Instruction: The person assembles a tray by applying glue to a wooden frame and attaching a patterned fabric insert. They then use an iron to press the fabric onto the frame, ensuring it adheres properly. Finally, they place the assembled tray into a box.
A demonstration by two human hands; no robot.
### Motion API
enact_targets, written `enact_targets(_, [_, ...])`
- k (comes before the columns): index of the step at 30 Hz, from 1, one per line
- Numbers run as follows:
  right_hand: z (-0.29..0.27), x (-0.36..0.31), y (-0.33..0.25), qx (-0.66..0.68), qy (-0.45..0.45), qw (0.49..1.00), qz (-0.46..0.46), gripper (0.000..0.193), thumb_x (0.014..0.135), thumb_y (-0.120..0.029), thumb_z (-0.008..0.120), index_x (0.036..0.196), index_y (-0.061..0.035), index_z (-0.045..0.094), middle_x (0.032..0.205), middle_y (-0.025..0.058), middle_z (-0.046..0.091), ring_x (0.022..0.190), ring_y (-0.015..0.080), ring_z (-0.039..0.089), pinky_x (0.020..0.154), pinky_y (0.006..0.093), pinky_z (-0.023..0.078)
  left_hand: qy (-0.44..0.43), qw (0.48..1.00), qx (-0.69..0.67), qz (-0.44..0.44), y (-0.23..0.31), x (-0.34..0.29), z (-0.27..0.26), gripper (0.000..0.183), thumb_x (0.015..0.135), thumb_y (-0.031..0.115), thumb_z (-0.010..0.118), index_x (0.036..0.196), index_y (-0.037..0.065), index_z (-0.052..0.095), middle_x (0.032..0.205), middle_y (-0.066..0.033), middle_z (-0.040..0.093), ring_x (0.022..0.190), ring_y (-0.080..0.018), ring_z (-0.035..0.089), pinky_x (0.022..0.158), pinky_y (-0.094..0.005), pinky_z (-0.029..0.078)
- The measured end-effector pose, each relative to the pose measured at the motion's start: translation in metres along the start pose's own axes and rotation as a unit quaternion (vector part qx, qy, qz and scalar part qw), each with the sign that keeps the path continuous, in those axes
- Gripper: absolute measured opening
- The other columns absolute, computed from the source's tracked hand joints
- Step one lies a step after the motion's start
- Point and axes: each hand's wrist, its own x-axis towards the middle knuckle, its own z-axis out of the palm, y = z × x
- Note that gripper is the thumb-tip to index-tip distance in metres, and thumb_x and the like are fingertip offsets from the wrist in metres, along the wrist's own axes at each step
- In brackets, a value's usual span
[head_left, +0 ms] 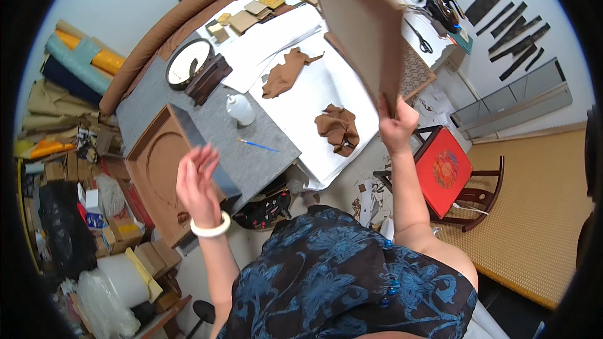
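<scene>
Brown panel (358,25) raised at 1 o'clock of view centre, off the work surface, tilted up on edge. Broad face toward 8 o'clock, paler than the darker brown edge strip on its 2 o'clock side. Long axis runs from near 12 o'clock, at the top of the view, down toward the right hand (399,129).

Right hand: between 2 and 3 o'clock, closed on the panel's lower corner, thumb along the face.

Left hand (198,179): between 8 and 9 o'clock, loosely open, fingers slightly bent and pointing about 12 o'clock, grasping nothing. It overlaps a brown tray (164,144) with a circular mark; contact cannot be told.

Table: crumpled brown cloth (339,130) at 2 o'clock, on white sheeting; flatter brown cloth (284,76) just short of 12; white bottle (240,112) at 10; blue brush (259,145) near 9.

Labels: blue-and-white box (94,220), between 8 and 9, carries print too small to read. Red seat (445,166), 3 o'clock, bears a round multicoloured motif.
</scene>
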Motion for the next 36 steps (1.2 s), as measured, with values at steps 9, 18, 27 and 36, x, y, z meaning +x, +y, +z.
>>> enact_targets(9, [0.019, -0.008, -0.110, -0.057, -0.254, 0.853, -0.453, 0.044, 0.090, -0.027, 0.070, 0.132, -0.0171, 0.070, 0.135, 0.0117, 0.068, 0.126, 0.0278, 0.065, 0.110, 0.0447, 0.051, -0.059, 0.979, -0.134, -0.142, 0.045, -0.002, -0.020, 0.052, 0.097, -0.001, 0.061, 0.147, 0.001, 0.045, 0.127, -0.0117, 0.066, 0.116, -0.0216, 0.066, 0.098, -0.0383, 0.057])
enact_targets(18, [0.110, -0.111, -0.151, 0.209, -0.457, 0.808, 0.307, 0.072, 0.105, -0.030, 0.065, 0.161, -0.0028, 0.030, 0.126, 0.0185, 0.067, 0.113, 0.0183, 0.065, 0.097, 0.0329, 0.053, -0.001, 0.950, -0.285, -0.126, -0.013, -0.108, -0.234, 0.063, 0.093, -0.005, 0.064, 0.151, 0.006, 0.043, 0.138, -0.0104, 0.062, 0.123, -0.0215, 0.062, 0.106, -0.0377, 0.052])
enact_targets(27, [0.309, -0.247, -0.202, 0.361, -0.430, 0.732, 0.387, 0.035, 0.101, -0.018, 0.070, 0.128, 0.0025, 0.060, 0.111, 0.0046, 0.072, 0.097, 0.0095, 0.066, 0.084, 0.0269, 0.054, 0.160, 0.981, 0.047, -0.095, -0.053, -0.041, -0.436, 0.048, 0.093, 0.002, 0.071, 0.136, -0.001, 0.050, 0.118, -0.0112, 0.069, 0.104, -0.0177, 0.068, 0.091, -0.0329, 0.057])
enact_targets(36, [0.364, -0.257, -0.230, 0.337, -0.425, 0.747, 0.384, 0.042, 0.101, -0.018, 0.070, 0.136, 0.0035, 0.058, 0.117, 0.0060, 0.072, 0.100, 0.0105, 0.067, 0.086, 0.0270, 0.054, 0.199, 0.795, 0.566, -0.090, -0.081, -0.022, -0.473, 0.062, 0.088, 0.028, 0.079, 0.139, 0.003, 0.055, 0.131, -0.0181, 0.060, 0.118, -0.0317, 0.061, 0.102, -0.0427, 0.051])
